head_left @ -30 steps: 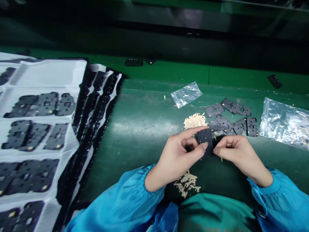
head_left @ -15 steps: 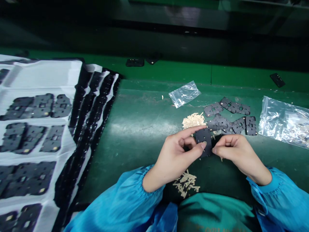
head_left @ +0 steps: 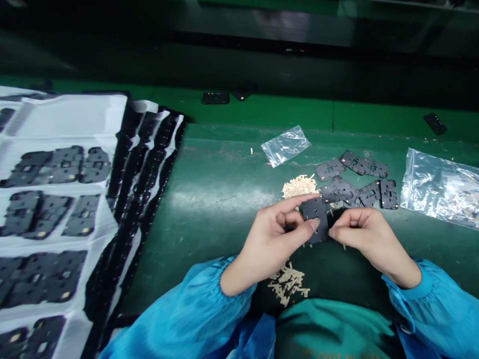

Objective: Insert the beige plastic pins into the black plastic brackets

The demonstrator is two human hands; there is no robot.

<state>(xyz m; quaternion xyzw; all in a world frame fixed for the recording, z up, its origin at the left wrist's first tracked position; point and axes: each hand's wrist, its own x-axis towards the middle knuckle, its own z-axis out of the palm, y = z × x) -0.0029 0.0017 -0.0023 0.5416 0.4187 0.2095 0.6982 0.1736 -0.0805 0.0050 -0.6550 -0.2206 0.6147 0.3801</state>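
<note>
The green-topped work surface (head_left: 209,199) runs ahead of the person. At left, a white plastic sheet (head_left: 75,112) carries rows of matte black perforated plates (head_left: 65,164), with further sheets layered along its edge. Step in hand: one matte black rectangular plate (head_left: 315,219) is held just above the surface, directly before the body, between both hands. Left hand (head_left: 267,244): thumb pressed on the plate's face, index finger along its top edge, remaining fingers curled behind it. Right hand (head_left: 368,238): thumb and index finger closed together at the plate's right edge; any small piece between them cannot be made out. Just beyond lie loose dark grey perforated plates (head_left: 354,179) and a heap of pale cream plastic strips (head_left: 299,187). A second heap of strips (head_left: 287,284) lies below the hands.
</note>
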